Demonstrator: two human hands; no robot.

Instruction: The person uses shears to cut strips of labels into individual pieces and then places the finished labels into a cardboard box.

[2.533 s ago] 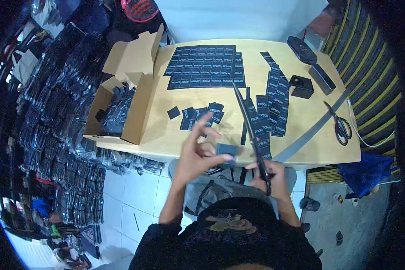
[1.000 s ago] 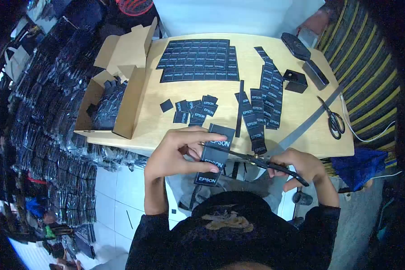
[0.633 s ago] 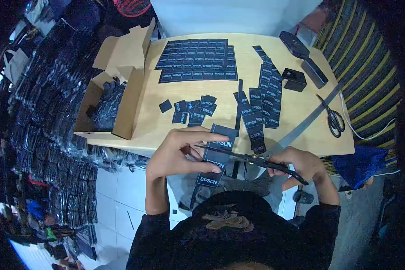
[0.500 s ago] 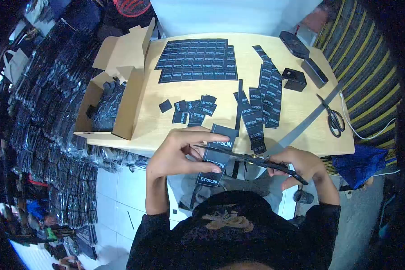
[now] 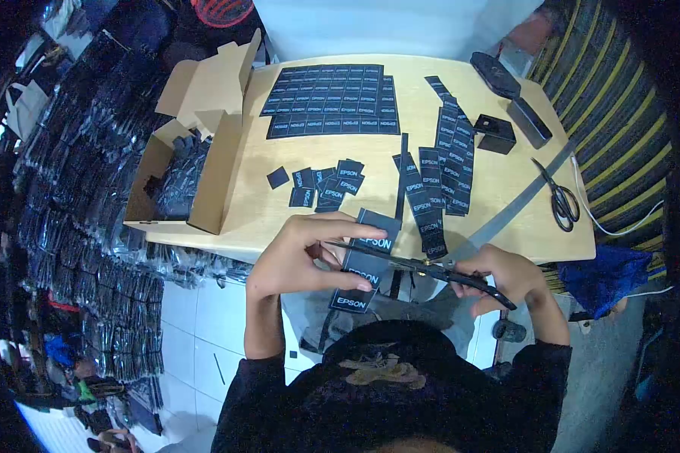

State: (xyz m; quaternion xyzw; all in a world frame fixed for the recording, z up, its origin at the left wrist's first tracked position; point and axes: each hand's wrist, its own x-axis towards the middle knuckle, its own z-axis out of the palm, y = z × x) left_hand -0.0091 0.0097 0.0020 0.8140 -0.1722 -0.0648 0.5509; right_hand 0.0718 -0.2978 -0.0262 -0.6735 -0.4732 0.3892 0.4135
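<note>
Between the thumb and fingers of my left hand [image 5: 298,253] is a black strip of EPSON labels [image 5: 352,300], held over the table's front edge. My right hand [image 5: 502,275] grips black-handled scissors [image 5: 431,269], their blades pointing left. The blades lie across the strip, between its top label and the one below. Part of the strip is hidden behind the blades and my left thumb. Just beyond my left hand, loose cut labels [image 5: 332,195] lie in a small group. More label strips [image 5: 428,219] are spread on the table beyond the scissors.
An open cardboard box [image 5: 223,174] with dark pieces inside stands at the table's left. Uncut label sheets [image 5: 329,90] lie at the back. On the right are a second pair of scissors [image 5: 563,200], a black case [image 5: 495,73], a small black box [image 5: 495,134] and a grey band [image 5: 521,200].
Almost nothing differs. Both hands keep their places, with the scissors still across the label strip.
</note>
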